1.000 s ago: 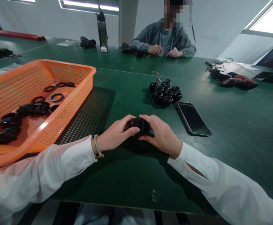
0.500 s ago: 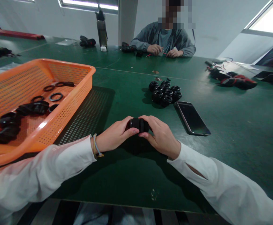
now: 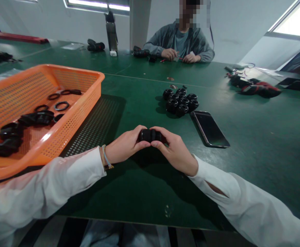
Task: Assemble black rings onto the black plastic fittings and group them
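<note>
Both hands grip a short black cylindrical part (image 3: 146, 136) from its two ends, above the green table (image 3: 119, 199). My left hand (image 3: 125, 144) pinches its left end between thumb and fingers. On the other end, my right hand (image 3: 174, 149) is closed, thumb below and fingers over the top. A narrow groove or seam runs round the part near its middle; the ends are partly hidden by my fingers. Beyond my hands stands a cluster of several glossy black round parts (image 3: 182, 101) with holes in their tops.
An orange perforated basket (image 3: 88, 80) at left holds black rings (image 3: 61, 106) and chunky black parts (image 3: 11, 137). A phone (image 3: 211, 130) lies right of my hands. Across the table sits a person (image 3: 182, 43), hands on small items. Black-and-red items (image 3: 259, 89) lie far right.
My hands and the black cylindrical part have shifted very slightly left, and my right thumb lies a little differently along it. The part stays held between both hands.
</note>
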`<state>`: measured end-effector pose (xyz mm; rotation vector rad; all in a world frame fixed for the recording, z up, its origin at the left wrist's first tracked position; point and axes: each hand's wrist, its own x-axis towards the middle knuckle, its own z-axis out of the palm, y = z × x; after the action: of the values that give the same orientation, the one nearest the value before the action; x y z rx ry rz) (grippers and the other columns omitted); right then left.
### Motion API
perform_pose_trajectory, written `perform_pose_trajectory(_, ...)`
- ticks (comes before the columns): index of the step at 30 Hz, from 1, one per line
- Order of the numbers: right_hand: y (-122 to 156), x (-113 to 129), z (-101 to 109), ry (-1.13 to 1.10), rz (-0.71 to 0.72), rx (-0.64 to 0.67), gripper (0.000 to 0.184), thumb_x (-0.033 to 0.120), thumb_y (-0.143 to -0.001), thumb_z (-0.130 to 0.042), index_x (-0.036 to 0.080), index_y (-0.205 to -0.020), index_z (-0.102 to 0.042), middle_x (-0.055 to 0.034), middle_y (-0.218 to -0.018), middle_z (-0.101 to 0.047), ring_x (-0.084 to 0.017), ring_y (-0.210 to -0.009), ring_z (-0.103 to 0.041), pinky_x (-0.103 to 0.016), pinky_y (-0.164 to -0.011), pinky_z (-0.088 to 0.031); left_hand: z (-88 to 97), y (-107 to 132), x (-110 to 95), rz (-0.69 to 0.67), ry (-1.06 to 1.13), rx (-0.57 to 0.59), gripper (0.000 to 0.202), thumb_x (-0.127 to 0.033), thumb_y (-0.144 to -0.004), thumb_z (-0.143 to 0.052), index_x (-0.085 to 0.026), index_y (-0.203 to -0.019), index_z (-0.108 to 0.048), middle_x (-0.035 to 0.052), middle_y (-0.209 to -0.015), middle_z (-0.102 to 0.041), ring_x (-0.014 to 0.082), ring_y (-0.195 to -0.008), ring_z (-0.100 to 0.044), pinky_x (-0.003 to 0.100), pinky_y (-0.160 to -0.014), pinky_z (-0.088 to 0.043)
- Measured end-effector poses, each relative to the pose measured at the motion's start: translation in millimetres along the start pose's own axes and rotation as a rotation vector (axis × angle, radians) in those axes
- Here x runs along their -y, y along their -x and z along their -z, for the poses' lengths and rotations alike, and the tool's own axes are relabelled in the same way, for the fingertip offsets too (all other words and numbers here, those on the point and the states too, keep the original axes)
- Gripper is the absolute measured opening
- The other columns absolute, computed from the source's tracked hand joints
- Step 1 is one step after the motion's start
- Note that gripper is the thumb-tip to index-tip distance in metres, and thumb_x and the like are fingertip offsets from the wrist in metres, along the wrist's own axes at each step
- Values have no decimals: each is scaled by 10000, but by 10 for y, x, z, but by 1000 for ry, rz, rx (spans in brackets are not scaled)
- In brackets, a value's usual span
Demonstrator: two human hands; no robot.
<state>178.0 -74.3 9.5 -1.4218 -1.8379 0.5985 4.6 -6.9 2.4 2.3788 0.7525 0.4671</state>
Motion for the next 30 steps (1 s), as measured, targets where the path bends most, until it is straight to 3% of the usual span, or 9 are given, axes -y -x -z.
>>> perform_pose_trajectory(7, -42, 9, -26, -67, -48, -2, 295, 394, -857, -448, 186, -1055, -516, -57, -885, -646, -177, -703, -586, -295, -630, -430, 31, -24, -21, 0, 121, -31, 346, -485, -888, -382, -161, -974, -470, 46, -839, -583, 211, -755, -597, 303, -658, -438)
perform_pose_trajectory(12, -135, -4, -123, 12, -62, -170, 271, 421, -891, -305, 209, -895, -473, -15, -673, -552, -170, -571, -513, -284, -555, -343, 15, -45, -52, 32, 160, -26, 341, -468, -878, -398, -155, -1002, -455, 57, -862, -591, 225, -794, -596, 327, -692, -439)
perform_pose_trajectory(15, -194, -15, -176, 74, -52, -290, 242, 351, -881, -272, 230, -745, -432, -14, -643, -515, -169, -570, -486, -289, -569, -316, 11, -58, -59, 55, 125, 14, 315, -453, -880, -410, -158, -985, -448, 60, -854, -595, 232, -789, -601, 335, -690, -445)
perform_pose_trajectory(22, -259, -23, -274, 157, -92, -387, 227, 277, -823, -242, 235, -712, -436, -9, -603, -500, -173, -544, -438, -303, -565, -272, 27, -86, -63, 111, 5, 24, 245, -375, -882, -464, -156, -988, -438, 69, -855, -605, 244, -767, -616, 327, -658, -443)
perform_pose_trajectory(30, -273, 34, -367, 46, -132, -484, 195, 257, -804, -263, 241, -675, -408, 0, -604, -496, -166, -560, -446, -298, -564, -297, 66, -87, 34, 18, -180, 6, 312, -365, -859, -537, -153, -1065, -435, 89, -932, -620, 262, -842, -636, 346, -705, -479)
